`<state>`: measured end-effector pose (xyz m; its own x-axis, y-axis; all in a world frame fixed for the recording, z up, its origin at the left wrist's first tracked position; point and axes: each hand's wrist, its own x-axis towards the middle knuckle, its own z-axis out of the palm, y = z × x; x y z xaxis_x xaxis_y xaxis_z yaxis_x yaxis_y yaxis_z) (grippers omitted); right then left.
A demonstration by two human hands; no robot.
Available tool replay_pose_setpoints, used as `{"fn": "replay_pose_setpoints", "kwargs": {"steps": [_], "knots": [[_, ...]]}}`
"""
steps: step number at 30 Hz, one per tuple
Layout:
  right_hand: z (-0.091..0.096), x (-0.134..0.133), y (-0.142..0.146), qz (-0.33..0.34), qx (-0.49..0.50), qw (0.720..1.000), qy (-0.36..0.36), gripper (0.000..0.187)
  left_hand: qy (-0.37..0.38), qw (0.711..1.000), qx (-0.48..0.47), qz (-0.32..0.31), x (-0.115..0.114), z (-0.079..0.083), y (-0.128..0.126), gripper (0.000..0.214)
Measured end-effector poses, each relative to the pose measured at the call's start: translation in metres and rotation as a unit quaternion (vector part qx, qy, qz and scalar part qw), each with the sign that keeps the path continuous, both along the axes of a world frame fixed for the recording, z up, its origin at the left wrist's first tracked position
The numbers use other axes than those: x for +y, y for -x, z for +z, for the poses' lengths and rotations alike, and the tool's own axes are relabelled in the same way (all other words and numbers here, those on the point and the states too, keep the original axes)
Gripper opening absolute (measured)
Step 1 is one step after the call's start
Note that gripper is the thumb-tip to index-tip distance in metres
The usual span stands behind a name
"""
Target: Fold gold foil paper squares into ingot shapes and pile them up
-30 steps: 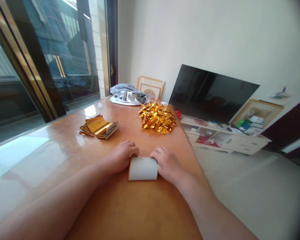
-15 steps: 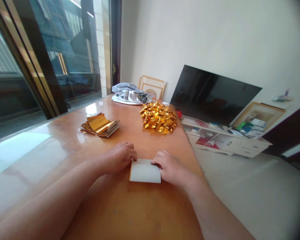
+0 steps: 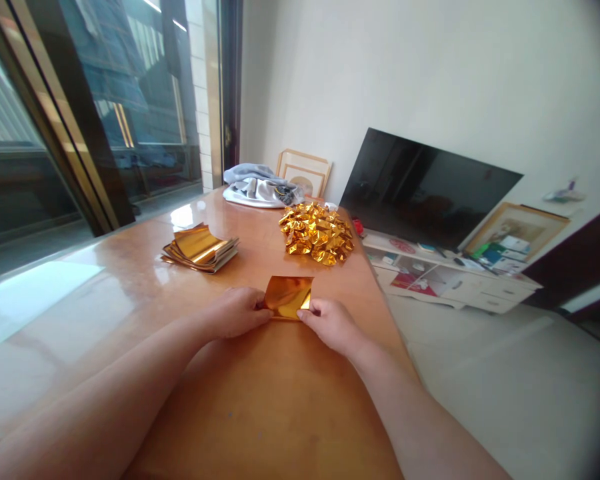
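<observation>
Left hand [image 3: 235,313] and right hand [image 3: 327,325], fingers partly curled, pinch opposite edges of a square sheet of glossy gold foil [image 3: 289,297].

No text can be read in this view. The foil sheet [image 3: 287,297] shows no print. The boxes [image 3: 505,252] on the cabinet [image 3: 495,300] have small print and colored labels, too small to read. The red cards [image 3: 407,283] on the cabinet shelf have markings, also unreadable. The cloth [image 3: 260,192] has a dark printed patch near its edge; blurred, can't make it out.
</observation>
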<state>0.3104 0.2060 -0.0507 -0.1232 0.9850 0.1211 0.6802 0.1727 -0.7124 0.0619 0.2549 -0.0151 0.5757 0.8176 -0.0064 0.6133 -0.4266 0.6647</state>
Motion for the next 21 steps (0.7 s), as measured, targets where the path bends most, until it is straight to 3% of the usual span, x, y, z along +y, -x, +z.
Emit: {"fn": "replay_pose_setpoints", "kwargs": {"steps": [8, 21], "knots": [[0.008, -0.003, 0.004, -0.039, -0.069, 0.997, -0.024, 0.032, -0.061, 0.994, 0.068, 0.061, 0.005, -0.004, 0.001, 0.034], [0.018, -0.003, 0.010, -0.068, -0.159, 0.985, 0.001, 0.034, -0.062, 0.985, 0.158, 0.042, 0.005, 0.002, 0.001, 0.037]]}}
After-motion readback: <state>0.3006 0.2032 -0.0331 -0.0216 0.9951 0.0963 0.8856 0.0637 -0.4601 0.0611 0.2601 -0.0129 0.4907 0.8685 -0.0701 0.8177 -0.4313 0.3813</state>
